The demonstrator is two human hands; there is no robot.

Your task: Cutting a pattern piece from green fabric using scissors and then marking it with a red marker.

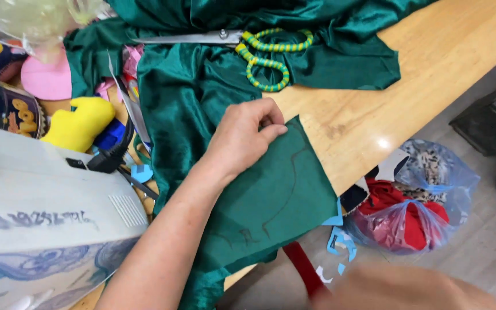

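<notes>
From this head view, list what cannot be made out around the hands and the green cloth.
- Right hand: blurred, cut off by the bottom edge; grip unreadable.
- Left hand fingertips: curled onto the green cloth; pinch or press unclear.
- Scissors: blade tips hidden by cloth folds.
- Plastic bag: contents jumbled.

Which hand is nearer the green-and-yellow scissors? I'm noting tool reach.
The left hand. It presses the green fabric just below the scissors. What seems to be the right hand is a blur at the bottom edge, far from them.
</notes>
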